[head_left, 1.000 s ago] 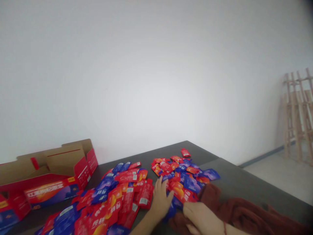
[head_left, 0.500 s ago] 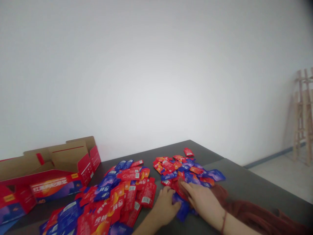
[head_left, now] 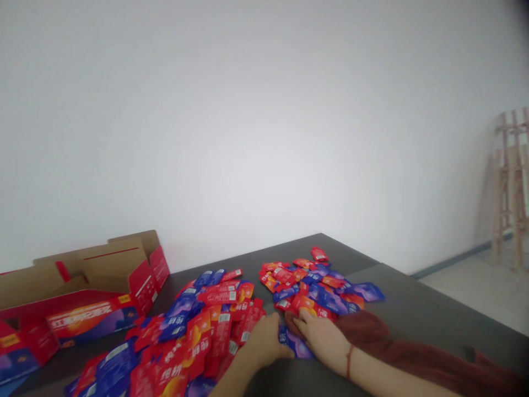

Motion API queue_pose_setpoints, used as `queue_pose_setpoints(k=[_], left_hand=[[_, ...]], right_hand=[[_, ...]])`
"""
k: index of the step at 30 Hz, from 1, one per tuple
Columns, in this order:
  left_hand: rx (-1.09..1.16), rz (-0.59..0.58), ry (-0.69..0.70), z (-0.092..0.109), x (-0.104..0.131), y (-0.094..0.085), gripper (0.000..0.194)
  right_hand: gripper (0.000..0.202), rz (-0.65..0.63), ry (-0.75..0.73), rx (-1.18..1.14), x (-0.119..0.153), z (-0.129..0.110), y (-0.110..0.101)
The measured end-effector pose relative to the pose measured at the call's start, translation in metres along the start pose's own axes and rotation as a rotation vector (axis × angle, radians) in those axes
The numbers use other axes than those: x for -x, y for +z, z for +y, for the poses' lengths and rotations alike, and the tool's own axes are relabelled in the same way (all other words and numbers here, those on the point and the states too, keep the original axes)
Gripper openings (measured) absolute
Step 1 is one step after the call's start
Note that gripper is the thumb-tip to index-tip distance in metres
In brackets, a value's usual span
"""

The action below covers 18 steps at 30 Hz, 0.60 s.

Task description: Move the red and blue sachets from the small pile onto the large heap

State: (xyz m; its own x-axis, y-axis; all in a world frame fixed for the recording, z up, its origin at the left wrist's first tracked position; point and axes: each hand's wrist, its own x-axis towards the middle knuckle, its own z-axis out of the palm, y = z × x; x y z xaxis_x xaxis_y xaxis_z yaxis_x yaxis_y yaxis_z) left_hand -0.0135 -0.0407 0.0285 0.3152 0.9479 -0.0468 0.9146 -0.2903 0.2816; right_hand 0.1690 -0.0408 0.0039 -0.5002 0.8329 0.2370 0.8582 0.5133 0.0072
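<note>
My left hand point(head_left: 264, 342) lies curled on the dark worktop point(head_left: 413, 320), its fingers closed loosely over the edge of a blue sachet point(head_left: 294, 343). My right hand point(head_left: 320, 335) rests flat and spread just beside it, palm down on the near end of the smaller heap of sachets point(head_left: 318, 284), over a dark red cloth point(head_left: 397, 347). The larger heap point(head_left: 194, 331) spreads to my left, near the open red carton point(head_left: 82, 298). As I judge it, these slick packets could slide over each other, so a pull might drag neighbours along or push some towards the worktop's edge.
</note>
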Motion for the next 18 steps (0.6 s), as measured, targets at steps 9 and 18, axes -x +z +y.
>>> queue_pose_setpoints(k=[9, 18], left_hand=[[0.028, 0.058, -0.153, -0.011, 0.003, 0.01, 0.011], [0.158, 0.07, -0.045, -0.014, -0.01, 0.017, 0.008]], right_hand=[[0.028, 0.221, -0.019, -0.042, 0.014, 0.002, -0.013], [0.057, -0.091, -0.39, -0.393, 0.042, -0.037, -0.029]])
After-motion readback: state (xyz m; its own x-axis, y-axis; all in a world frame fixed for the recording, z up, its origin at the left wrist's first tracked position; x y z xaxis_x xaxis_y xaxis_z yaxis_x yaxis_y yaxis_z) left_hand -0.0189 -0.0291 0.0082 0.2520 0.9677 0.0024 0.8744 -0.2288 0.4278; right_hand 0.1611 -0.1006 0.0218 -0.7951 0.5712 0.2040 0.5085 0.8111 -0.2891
